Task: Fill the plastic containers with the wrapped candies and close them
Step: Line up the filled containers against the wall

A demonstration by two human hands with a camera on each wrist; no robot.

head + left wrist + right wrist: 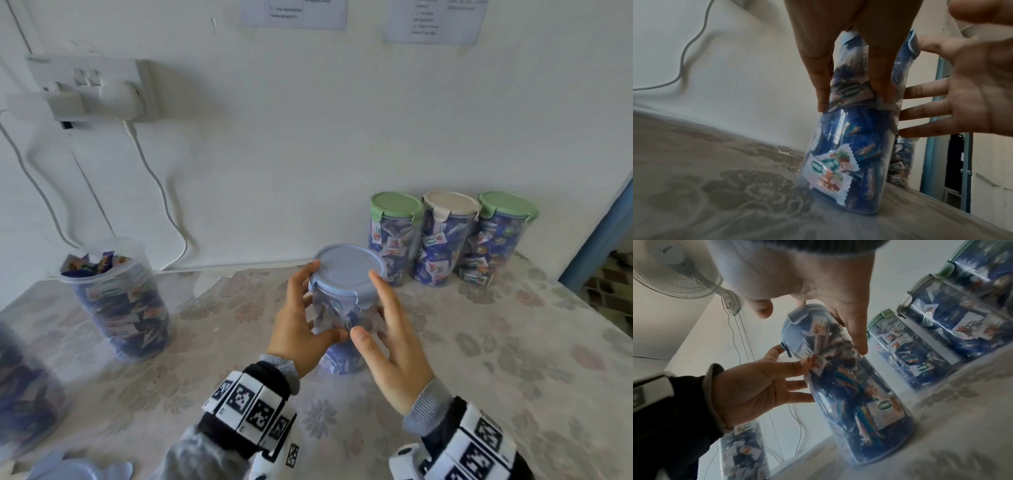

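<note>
A clear plastic container (346,308) full of blue wrapped candies stands upright on the flowered tablecloth (496,377), with a pale blue clip lid (347,270) on top. My left hand (301,318) wraps its left side, thumb on the front, index tip at the lid's rim. My right hand (394,329) lies against the right side with straight, spread fingers. In the left wrist view two left fingers (822,81) lie on the container (849,162) and the right hand (972,97) touches it with fingertips. The right wrist view shows the container (859,394) between the left hand (756,386) and the right hand (838,288).
Three closed full containers stand by the wall at back right: green lid (394,236), beige lid (445,240), green lid (496,240). An open container heaped with candies (120,298) stands at left, another blurred one (24,394) at the left edge. A loose blue lid (78,471) lies near the front. Cables (161,192) hang from a wall socket.
</note>
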